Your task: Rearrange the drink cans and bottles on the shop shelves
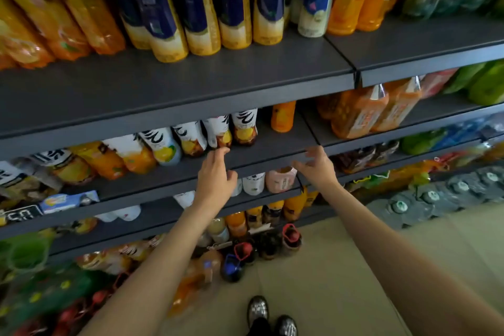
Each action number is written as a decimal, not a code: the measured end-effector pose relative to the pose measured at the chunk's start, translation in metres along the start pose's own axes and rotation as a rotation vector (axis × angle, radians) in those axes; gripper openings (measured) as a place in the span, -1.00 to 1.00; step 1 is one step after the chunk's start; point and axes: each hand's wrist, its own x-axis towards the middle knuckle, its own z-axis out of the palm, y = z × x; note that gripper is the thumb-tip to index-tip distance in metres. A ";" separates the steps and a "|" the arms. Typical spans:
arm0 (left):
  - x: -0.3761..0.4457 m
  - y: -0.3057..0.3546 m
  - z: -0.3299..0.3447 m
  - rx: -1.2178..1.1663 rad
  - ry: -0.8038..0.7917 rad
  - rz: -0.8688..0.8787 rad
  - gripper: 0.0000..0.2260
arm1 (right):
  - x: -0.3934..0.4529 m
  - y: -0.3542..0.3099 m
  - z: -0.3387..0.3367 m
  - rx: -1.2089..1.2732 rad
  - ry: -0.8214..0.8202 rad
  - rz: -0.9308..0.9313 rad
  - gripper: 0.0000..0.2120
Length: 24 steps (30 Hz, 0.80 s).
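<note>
A person's left hand [215,174] and right hand [317,165] are reaching, fingers spread and empty, toward the grey shelf [267,150]. White-labelled bottles [218,131] are standing at 12 o'clock of the left hand; a lone orange bottle [283,117] is standing at 11 o'clock of the right.

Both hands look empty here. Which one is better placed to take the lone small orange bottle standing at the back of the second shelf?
Probably the right hand: open and empty, it sits almost directly below the orange bottle. The left hand is by the white-labelled bottles.
</note>
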 end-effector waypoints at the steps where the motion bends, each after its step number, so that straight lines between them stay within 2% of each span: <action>1: 0.007 0.003 0.003 -0.011 0.010 0.010 -0.60 | 0.011 -0.003 0.000 0.031 0.000 -0.002 -0.43; 5: 0.025 0.006 0.016 0.004 -0.001 -0.013 -0.56 | 0.067 -0.023 0.015 0.162 0.037 -0.032 -0.25; 8: 0.030 0.001 0.020 0.049 -0.019 -0.001 -0.52 | 0.109 -0.038 0.043 0.297 0.074 0.033 -0.13; 10: 0.029 -0.004 0.021 0.058 -0.002 0.004 -0.53 | 0.131 -0.042 0.058 0.357 0.142 0.069 -0.18; 13: 0.019 -0.007 0.026 0.053 0.017 -0.003 -0.55 | 0.139 -0.041 0.053 0.281 0.221 0.025 -0.41; 19: -0.001 0.029 0.037 0.004 0.071 -0.043 -0.59 | 0.070 -0.016 0.005 0.091 0.050 -0.139 -0.44; 24: -0.013 0.096 0.034 -0.024 0.233 0.011 -0.61 | 0.019 0.031 -0.061 0.024 -0.157 -0.155 -0.45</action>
